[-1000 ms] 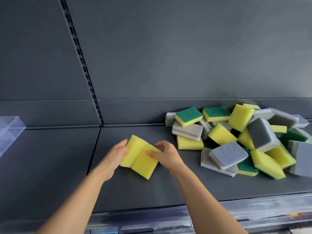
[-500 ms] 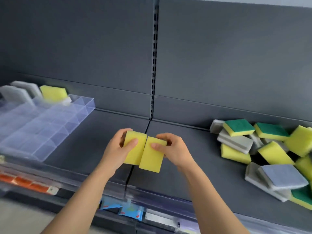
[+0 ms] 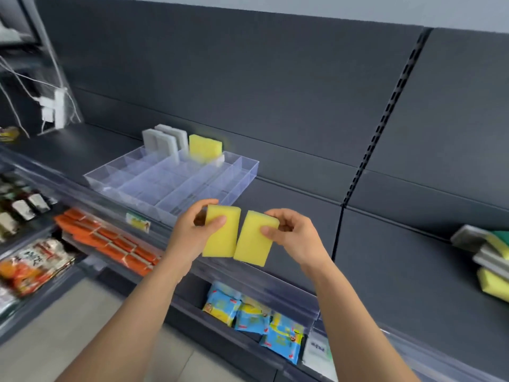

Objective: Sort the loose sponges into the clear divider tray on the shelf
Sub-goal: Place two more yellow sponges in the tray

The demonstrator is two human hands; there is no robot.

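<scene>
carrying step: left hand (image 3: 190, 232) pinching yellow sponge (image 3: 221, 234), right hand (image 3: 296, 238) pinching second yellow sponge (image 3: 254, 238); next needing upright slotting into divider tray (image 3: 170, 183) far left.

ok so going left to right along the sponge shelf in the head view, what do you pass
clear divider tray → grey sponges standing in it → yellow sponge in the tray → left hand with a yellow sponge → right hand with another yellow sponge → loose sponge pile

A shop — packaged goods (image 3: 275, 323) on slotted gondola shelving (image 3: 385, 111).
</scene>
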